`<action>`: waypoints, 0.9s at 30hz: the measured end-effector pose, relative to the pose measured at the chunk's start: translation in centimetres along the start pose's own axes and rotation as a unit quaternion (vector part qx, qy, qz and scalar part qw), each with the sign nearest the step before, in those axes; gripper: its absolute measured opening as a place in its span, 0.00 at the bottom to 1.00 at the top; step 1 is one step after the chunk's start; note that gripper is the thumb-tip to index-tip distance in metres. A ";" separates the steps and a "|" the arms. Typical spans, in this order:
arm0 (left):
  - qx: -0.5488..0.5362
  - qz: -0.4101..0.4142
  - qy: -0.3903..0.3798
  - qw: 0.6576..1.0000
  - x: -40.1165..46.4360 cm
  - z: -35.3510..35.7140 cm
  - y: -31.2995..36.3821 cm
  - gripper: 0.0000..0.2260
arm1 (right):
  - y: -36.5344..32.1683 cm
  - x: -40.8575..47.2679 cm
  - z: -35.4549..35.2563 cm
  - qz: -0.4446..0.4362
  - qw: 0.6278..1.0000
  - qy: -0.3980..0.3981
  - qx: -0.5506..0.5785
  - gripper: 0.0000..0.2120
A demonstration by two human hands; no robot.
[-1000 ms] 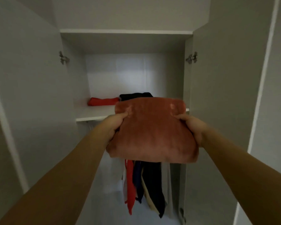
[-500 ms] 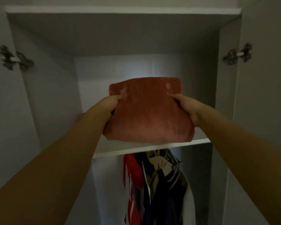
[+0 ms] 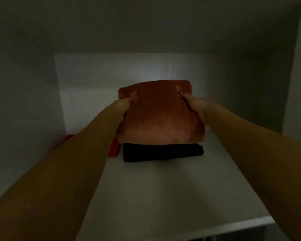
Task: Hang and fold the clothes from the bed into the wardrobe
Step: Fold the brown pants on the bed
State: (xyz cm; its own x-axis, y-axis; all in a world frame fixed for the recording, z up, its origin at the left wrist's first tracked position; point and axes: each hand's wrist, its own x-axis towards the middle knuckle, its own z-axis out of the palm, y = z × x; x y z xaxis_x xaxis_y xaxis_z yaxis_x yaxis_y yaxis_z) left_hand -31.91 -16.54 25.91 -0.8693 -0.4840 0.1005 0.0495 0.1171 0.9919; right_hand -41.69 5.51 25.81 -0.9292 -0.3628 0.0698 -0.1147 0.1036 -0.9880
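Observation:
A folded rust-coloured garment [image 3: 159, 115] is held over the white wardrobe shelf [image 3: 163, 188], directly above a folded black garment [image 3: 162, 153] that lies on the shelf. My left hand [image 3: 122, 106] grips the rust garment's left side, thumb on top. On its right side my right hand [image 3: 192, 103] grips it the same way. Whether the rust garment touches the black one is hard to tell. A folded red garment [image 3: 114, 148] lies left of the black one, partly hidden by my left forearm.
The shelf compartment is dim, with a pale back wall [image 3: 111, 75], a left side wall [image 3: 24, 101] and a right side wall [image 3: 250, 93]. The shelf's front edge [image 3: 215, 225] runs across the lower right.
Both hands have carried the rust garment forward and deep into the shelf compartment, over the black garment. The view has moved in close; the hanging clothes below have dropped out of sight.

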 end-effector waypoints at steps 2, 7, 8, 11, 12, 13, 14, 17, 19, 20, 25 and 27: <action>0.020 0.019 0.029 0.999 2.7 0.8 0.0 0.15 | 0.1 3.2 0.2 -0.003 1.000 -0.025 0.002 0.26; 0.110 0.010 0.068 0.991 9.5 3.3 -2.1 0.20 | 1.8 10.1 0.9 0.002 0.998 -0.053 -0.024 0.30; 0.123 0.010 0.060 0.991 10.6 3.6 -2.8 0.21 | 2.6 11.4 0.9 0.004 0.999 -0.043 -0.027 0.30; 0.124 -0.013 0.039 0.992 13.6 4.4 -5.0 0.23 | 5.2 14.9 0.8 0.027 0.997 -0.003 -0.072 0.33; 0.137 -0.018 0.034 0.990 14.6 4.7 -5.7 0.23 | 6.1 15.7 0.8 0.031 0.994 0.006 -0.101 0.32; 0.156 -0.025 0.031 0.987 15.5 5.0 -6.3 0.22 | 6.9 16.3 0.9 0.033 0.991 0.008 -0.132 0.32; 0.177 -0.031 0.024 0.983 16.5 5.2 -7.0 0.21 | 7.6 16.9 1.0 0.039 0.985 0.002 -0.166 0.32; 0.266 -0.055 0.009 0.962 18.8 5.6 -9.5 0.20 | 9.9 18.3 1.6 0.057 0.967 -0.021 -0.247 0.30; 0.305 -0.059 0.004 0.950 19.6 5.4 -10.6 0.20 | 10.7 19.0 2.2 0.060 0.969 -0.027 -0.237 0.29; 0.323 -0.055 -0.002 0.945 20.0 5.3 -11.0 0.20 | 10.8 19.2 2.3 0.061 0.972 -0.028 -0.226 0.29; 0.362 -0.055 -0.021 0.930 19.6 4.5 -10.7 0.23 | 11.1 19.0 1.7 0.067 0.975 -0.008 -0.214 0.32; 0.335 -0.045 -0.013 0.941 19.1 4.2 -9.9 0.22 | 10.7 18.0 1.0 0.051 0.976 0.032 -0.207 0.29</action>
State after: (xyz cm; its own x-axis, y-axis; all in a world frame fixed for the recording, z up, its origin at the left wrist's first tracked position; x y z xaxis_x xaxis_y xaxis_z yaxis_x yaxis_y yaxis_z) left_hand -51.07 -23.34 17.69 -0.8674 -0.4976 0.0078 -0.3387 0.6018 0.7232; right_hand -59.26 -0.80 16.36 -0.9619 -0.2735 -0.0047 -0.1399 0.5067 -0.8507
